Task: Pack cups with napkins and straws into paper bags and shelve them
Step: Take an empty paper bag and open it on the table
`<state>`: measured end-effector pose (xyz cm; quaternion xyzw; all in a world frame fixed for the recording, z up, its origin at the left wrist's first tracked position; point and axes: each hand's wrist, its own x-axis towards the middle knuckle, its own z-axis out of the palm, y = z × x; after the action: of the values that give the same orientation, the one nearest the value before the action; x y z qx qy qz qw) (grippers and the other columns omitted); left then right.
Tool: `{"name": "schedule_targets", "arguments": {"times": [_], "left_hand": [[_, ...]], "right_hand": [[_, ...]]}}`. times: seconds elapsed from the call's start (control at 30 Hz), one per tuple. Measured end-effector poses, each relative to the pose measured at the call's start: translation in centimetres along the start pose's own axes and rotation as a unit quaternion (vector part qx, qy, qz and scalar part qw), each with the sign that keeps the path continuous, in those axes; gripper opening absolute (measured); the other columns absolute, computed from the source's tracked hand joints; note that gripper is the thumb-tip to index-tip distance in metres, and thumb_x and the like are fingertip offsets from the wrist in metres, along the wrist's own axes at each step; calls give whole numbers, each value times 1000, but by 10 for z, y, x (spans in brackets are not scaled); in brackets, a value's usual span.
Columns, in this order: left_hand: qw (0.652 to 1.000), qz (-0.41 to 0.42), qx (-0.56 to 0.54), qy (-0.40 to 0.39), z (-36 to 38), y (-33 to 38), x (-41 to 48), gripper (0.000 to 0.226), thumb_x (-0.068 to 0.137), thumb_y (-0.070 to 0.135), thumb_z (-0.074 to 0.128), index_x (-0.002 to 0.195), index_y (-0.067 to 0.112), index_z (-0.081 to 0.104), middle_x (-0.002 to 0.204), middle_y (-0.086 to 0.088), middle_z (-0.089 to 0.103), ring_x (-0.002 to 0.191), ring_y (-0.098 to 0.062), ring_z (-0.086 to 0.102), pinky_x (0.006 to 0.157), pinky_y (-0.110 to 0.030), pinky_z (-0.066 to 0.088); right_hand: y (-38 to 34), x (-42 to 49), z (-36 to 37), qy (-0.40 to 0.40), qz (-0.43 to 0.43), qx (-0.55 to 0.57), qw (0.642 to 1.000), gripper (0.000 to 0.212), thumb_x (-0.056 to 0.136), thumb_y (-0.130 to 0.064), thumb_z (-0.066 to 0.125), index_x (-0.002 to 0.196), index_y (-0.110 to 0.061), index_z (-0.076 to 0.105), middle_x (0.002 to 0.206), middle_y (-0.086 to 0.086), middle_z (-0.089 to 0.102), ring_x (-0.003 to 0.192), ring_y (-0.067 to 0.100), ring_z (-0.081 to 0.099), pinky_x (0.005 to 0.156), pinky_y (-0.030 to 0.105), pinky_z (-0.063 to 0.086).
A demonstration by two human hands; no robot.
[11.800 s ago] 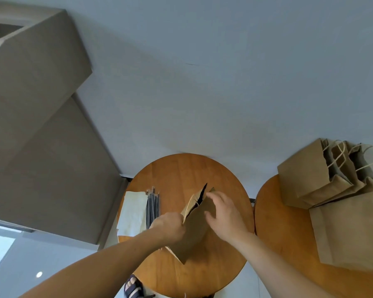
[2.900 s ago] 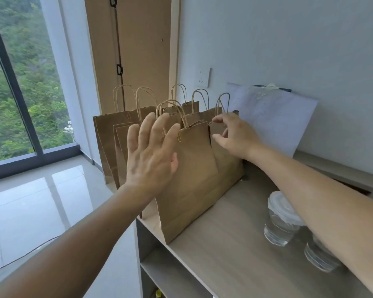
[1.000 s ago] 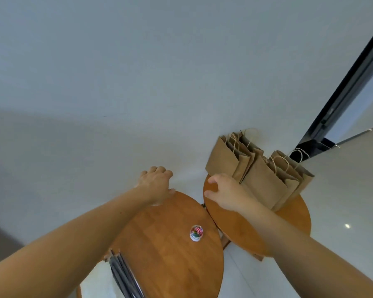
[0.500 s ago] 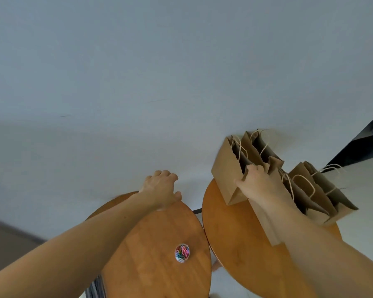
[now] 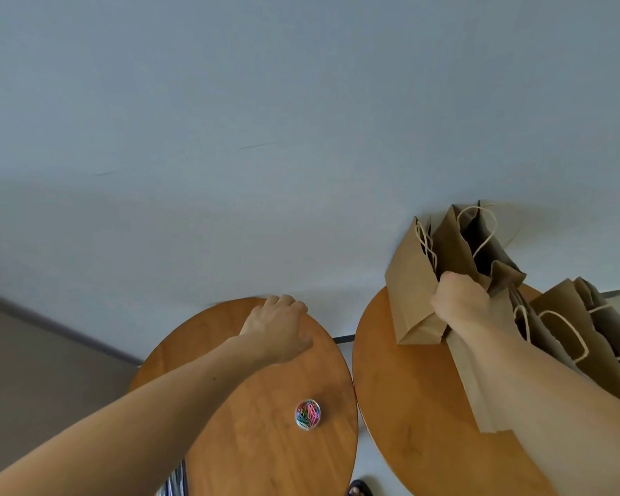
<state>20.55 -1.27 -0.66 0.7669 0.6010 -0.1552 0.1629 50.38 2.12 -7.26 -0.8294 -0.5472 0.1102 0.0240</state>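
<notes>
Head view: grips a paper bag's (image 5: 412, 291) top edge on the right table (image 5: 408, 406) with the right hand (image 5: 460, 302); curls the left hand (image 5: 276, 327) at the left table's (image 5: 258, 442) rim, grasp unconfirmed.

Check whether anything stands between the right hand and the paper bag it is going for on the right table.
Nothing visible does. The right hand grips the top edge of the bag directly. The other bags stand to its right on the table, beside the grip rather than in its way.
</notes>
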Motion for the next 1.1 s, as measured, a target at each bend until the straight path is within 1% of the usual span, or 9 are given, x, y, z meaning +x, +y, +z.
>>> {"name": "schedule_targets", "arguments": {"times": [0.07,0.23,0.43,0.57,0.77,0.83,0.9,1.0,1.1], "left_hand": [[1000,-3,-6,0,4,-3,-3,59,92,43,53,147,23,40,148,0,41,138,-22,35,111,-39,36],[1000,-10,-24,15,6,-17,-16,60,91,44,55,146,22,42,148,0,42,138,-22,35,111,-39,38],[998,-25,-58,26,7,-53,-48,62,90,42,58,146,20,42,149,-2,40,138,-24,36,110,-41,38],[994,-48,-96,31,18,-88,-78,58,90,40,56,142,20,44,147,-2,42,136,-24,37,106,-40,41],[984,-98,-149,12,56,-152,-127,59,93,41,55,147,23,40,151,-2,40,138,-23,37,109,-41,39],[979,-124,-159,-4,73,-170,-141,59,92,44,56,146,26,41,149,-1,41,137,-24,39,111,-48,38],[977,-132,-168,-23,86,-183,-155,56,93,43,54,144,24,43,145,-3,45,135,-25,40,113,-49,36],[970,-132,-199,-41,104,-194,-171,52,94,42,53,141,20,46,142,-5,48,132,-24,43,108,-39,41],[961,-146,-229,-53,122,-200,-180,54,90,40,56,139,21,46,137,-3,50,121,-21,51,100,-37,49]], "right_hand": [[-3,-2,-4,-2,-19,-8,1000,12,97,-18,53,86,-16,57,68,-3,50,64,17,52,52,28,39],[-33,-30,-33,15,-102,-17,995,8,96,-19,55,88,-15,55,68,-2,48,66,21,53,46,26,30],[-102,-87,-48,24,-214,19,976,16,93,-16,54,77,-14,51,63,-1,49,59,20,51,45,24,29],[-156,-138,-26,7,-256,33,966,15,94,-17,52,81,-11,55,68,2,55,61,21,56,48,25,37],[-223,-213,32,-44,-287,31,957,28,92,-14,54,70,-19,38,63,-5,41,62,19,52,44,22,25],[-236,-239,49,-53,-292,31,954,24,96,-19,51,73,-18,44,67,-5,46,61,15,51,44,19,24],[-244,-264,65,-74,-292,30,953,19,99,-23,49,81,-17,54,73,-5,51,63,12,53,44,15,24],[-250,-296,85,-124,-288,26,949,18,97,-25,48,81,-17,49,76,0,58,71,18,62,49,20,36],[-249,-317,96,-180,-281,29,942,17,93,-30,49,83,-16,45,80,3,61,79,22,66,60,29,48]]}}
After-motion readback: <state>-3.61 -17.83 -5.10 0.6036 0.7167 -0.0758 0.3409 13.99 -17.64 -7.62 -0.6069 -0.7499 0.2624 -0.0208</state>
